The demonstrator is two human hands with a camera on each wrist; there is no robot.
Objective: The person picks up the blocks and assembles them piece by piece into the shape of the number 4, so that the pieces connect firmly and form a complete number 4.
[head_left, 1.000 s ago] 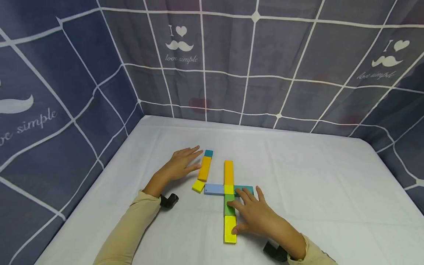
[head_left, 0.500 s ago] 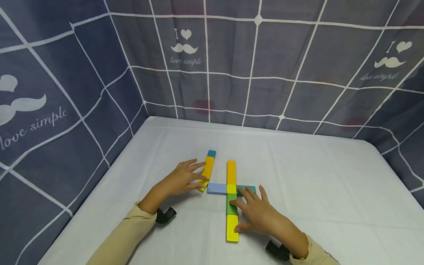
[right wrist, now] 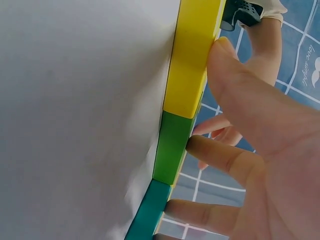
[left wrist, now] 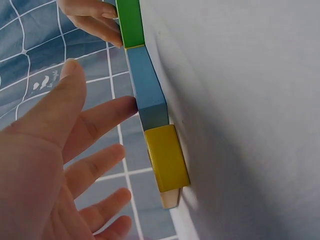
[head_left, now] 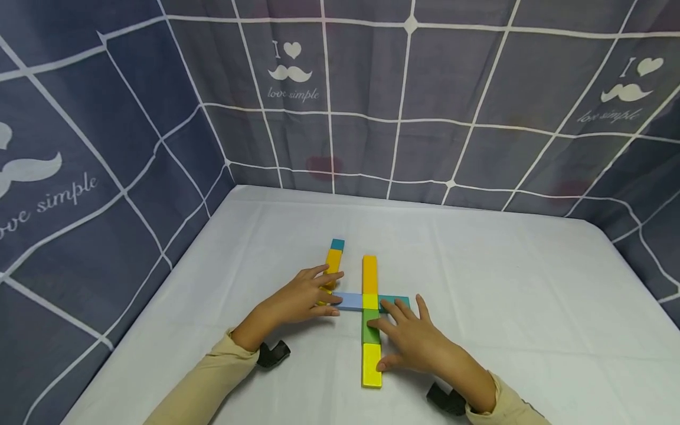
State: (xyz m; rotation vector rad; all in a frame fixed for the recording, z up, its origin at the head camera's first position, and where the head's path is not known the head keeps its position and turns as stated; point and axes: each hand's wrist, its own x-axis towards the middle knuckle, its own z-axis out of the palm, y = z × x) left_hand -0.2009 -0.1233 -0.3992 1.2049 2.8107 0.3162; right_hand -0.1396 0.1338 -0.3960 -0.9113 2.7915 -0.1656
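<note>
Coloured wooden blocks form a cross: an orange block (head_left: 369, 274) at the top, a small yellow block (head_left: 370, 301) at the centre, a light blue block (head_left: 352, 301) on its left, a teal block (head_left: 401, 301) on its right, then a green block (head_left: 370, 336) and a long yellow block (head_left: 371, 375) below. My left hand (head_left: 300, 298) spreads its fingers, the index fingertip at the light blue block. Beside that block's left end lies another yellow block (left wrist: 168, 159), mostly hidden in the head view. My right hand (head_left: 417, 345) rests its fingertips on the teal, green and long yellow blocks.
Beyond the left fingers, a second orange block (head_left: 334, 258) lies slanted, a small teal block (head_left: 337, 244) at its far end. White cloth (head_left: 478, 265) covers the table. A grey checked curtain (head_left: 366, 147) stands behind it. Each wrist carries a black camera (head_left: 273, 355).
My left hand has come nearer and to the right, from beside the slanted orange block to the loose yellow block and light blue block. The right hand stays on the cross.
</note>
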